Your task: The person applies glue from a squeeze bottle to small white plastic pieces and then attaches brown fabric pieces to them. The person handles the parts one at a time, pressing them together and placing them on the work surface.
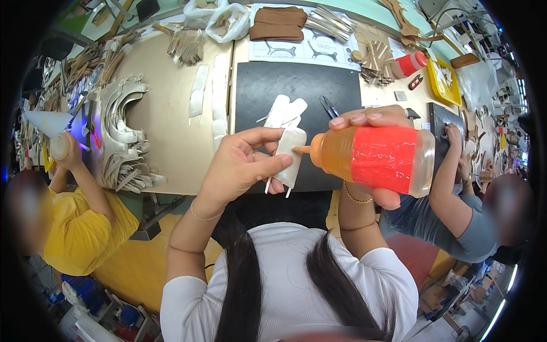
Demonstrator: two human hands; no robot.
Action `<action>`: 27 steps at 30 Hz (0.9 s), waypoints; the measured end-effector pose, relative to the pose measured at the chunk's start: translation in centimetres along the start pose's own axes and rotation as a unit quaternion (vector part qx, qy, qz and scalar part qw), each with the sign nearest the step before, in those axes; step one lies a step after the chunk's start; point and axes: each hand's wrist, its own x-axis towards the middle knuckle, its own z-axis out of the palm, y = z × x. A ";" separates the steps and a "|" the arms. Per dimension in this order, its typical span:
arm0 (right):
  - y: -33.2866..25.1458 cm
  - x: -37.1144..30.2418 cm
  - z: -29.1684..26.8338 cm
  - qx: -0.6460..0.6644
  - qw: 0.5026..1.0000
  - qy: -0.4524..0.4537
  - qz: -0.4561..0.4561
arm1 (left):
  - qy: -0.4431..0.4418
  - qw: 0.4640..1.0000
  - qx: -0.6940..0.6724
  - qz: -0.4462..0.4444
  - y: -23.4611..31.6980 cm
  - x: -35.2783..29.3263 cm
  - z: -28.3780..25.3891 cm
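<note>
My left hand [228, 165] pinches a small white rounded strap piece [292, 139] between thumb and fingers. Thin white strips stick out from its lower end. In my right hand [389, 118] lies a clear squeeze bottle [383, 157] of amber liquid with a red label, tilted on its side. Its orange nozzle [302, 150] points left and meets the face of the strap piece, or nearly so. Just beyond my left fingers, more white strap pieces [278, 108] overlap on a black mat [262, 80].
A slim dark pointed tool [327, 107] lies on the mat. Behind are brown strips [277, 24], a printed sheet [336, 58], a red-labelled bottle [407, 64] and a yellow tray [443, 82]. Curved pale straps [117, 122] are piled left. One person in yellow [91, 231] sits left, another [456, 211] right.
</note>
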 end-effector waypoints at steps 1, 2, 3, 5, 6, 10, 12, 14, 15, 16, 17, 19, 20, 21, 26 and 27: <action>0.0 0.0 0.0 -0.003 1.000 -0.001 0.002 | 0.000 1.000 0.002 -0.001 0.0 0.0 0.0; -0.1 0.0 0.1 -0.007 1.000 -0.003 0.004 | -0.004 1.000 -0.001 -0.005 0.0 -0.1 0.0; -0.1 0.0 0.1 -0.016 1.000 -0.005 0.007 | -0.008 1.000 -0.003 -0.008 0.0 -0.1 0.1; -0.1 0.0 0.1 -0.036 0.999 -0.011 0.014 | -0.017 1.000 -0.003 -0.010 0.1 -0.1 0.1; -0.1 -0.1 0.1 -0.049 0.999 -0.010 0.011 | -0.021 1.000 0.000 -0.010 0.1 0.0 0.1; -0.1 -0.2 0.0 -0.089 0.996 -0.011 -0.015 | -0.015 1.000 0.003 -0.017 0.0 0.0 0.1; -0.3 0.1 -0.6 -0.069 0.996 -0.046 -0.039 | -0.020 1.000 0.000 -0.015 -0.1 0.1 -0.2; -0.5 0.4 -1.3 0.015 0.997 -0.051 -0.053 | -0.013 1.000 0.005 -0.012 -0.5 0.3 -0.8; -0.5 0.5 -1.4 0.055 0.996 -0.037 -0.057 | -0.004 1.000 0.009 -0.008 -0.9 0.4 -1.3; -0.6 0.6 -1.6 0.094 0.993 -0.024 -0.063 | 0.003 1.000 0.011 0.002 -1.4 0.5 -1.8; -0.6 0.5 -1.6 0.127 0.990 0.008 -0.063 | 0.026 0.999 0.033 0.003 -1.9 0.6 -2.7; -0.6 0.3 -1.7 0.155 0.985 0.059 -0.052 | 0.053 0.995 0.068 0.040 -2.9 0.9 -5.5; -0.7 0.2 -1.7 0.149 0.985 0.078 -0.042 | 0.120 0.988 0.098 0.029 -3.3 1.3 -7.3; -0.6 0.1 -1.7 0.156 0.982 0.096 -0.038 | 0.170 0.977 0.120 0.040 -3.7 1.7 -9.3; 0.4 0.0 -1.3 0.143 0.984 0.101 -0.041 | 0.318 0.930 0.165 0.078 -5.4 3.4 -17.5; 0.5 0.0 -1.2 0.134 0.985 0.097 -0.041 | 0.322 0.930 0.155 0.082 -5.6 3.6 -18.4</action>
